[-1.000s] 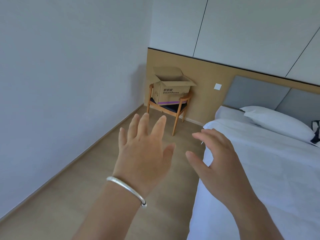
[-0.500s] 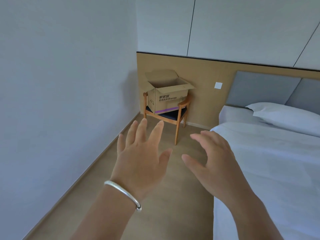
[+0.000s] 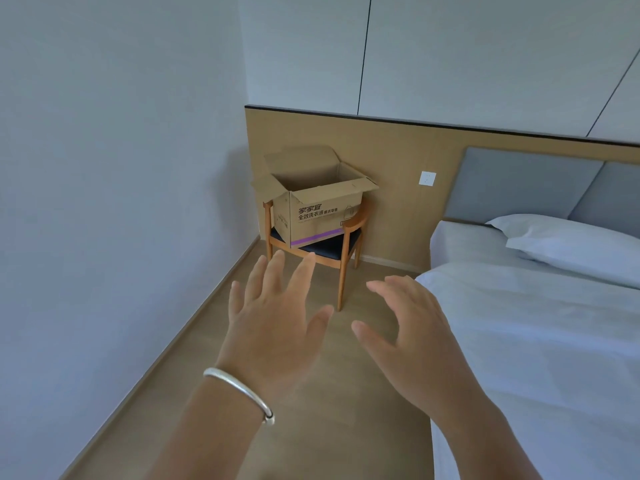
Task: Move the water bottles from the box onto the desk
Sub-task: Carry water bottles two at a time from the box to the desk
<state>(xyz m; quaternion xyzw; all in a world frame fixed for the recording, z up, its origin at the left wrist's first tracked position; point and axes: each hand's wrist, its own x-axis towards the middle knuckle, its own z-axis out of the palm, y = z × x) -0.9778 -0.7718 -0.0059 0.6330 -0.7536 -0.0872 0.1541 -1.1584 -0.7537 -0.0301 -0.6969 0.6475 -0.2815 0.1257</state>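
Observation:
An open cardboard box [image 3: 320, 216] with printed lettering and a purple stripe stands on a wooden chair [image 3: 346, 252] in the far corner. Its flaps are spread wide; what lies inside is hidden from here. No water bottles and no desk are in view. My left hand [image 3: 273, 327], with a silver bangle on the wrist, is stretched forward with fingers spread and holds nothing. My right hand [image 3: 412, 337] is raised beside it, fingers relaxed and slightly bent, also holding nothing. Both hands are well short of the box.
A bed with white sheets [image 3: 540, 341] and a pillow [image 3: 571, 244] fills the right side. A white wall [image 3: 104, 202] runs along the left. A strip of wooden floor [image 3: 311, 427] leads between them to the chair. A wooden panel with a wall switch [image 3: 427, 178] backs the corner.
The box and chair have grown larger and nearer in view as I move toward them. Both hands stay raised, open and holding nothing.

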